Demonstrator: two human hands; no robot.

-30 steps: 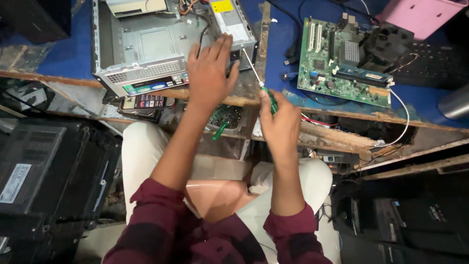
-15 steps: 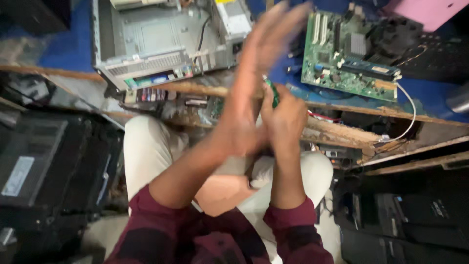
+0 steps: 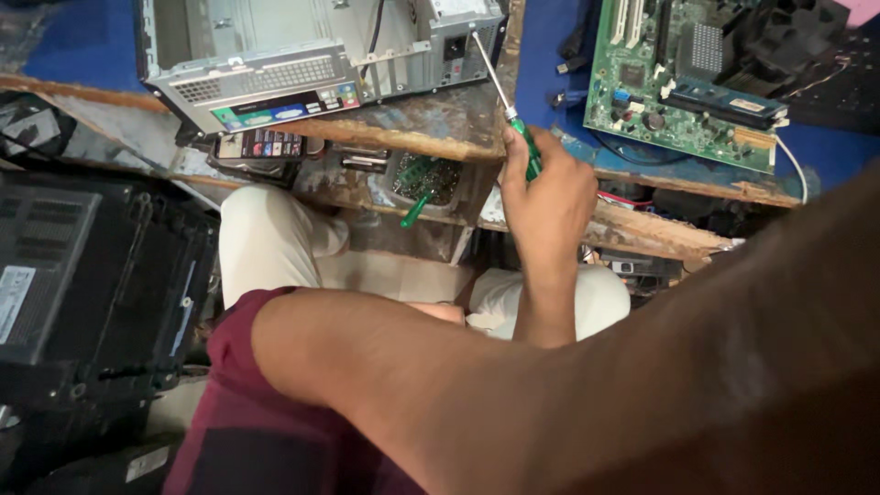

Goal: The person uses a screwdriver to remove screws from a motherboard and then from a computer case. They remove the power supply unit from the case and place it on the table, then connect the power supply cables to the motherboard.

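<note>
Right hand (image 3: 547, 197) is wrapped round a green-handled screwdriver (image 3: 506, 105), shaft angled up-left, tip at the rear corner of the open case (image 3: 275, 64) near its power socket. Case lies on the worn wooden bench (image 3: 440, 124). Green motherboard (image 3: 683, 87) sits to the right on blue mat, well apart from the case. Left forearm (image 3: 550, 394) crosses the foreground, blurred; its hand is out of frame. Small tray (image 3: 426, 179) of parts with a second green handle sits under the bench edge. Black tower (image 3: 87, 284) at left.
</note>
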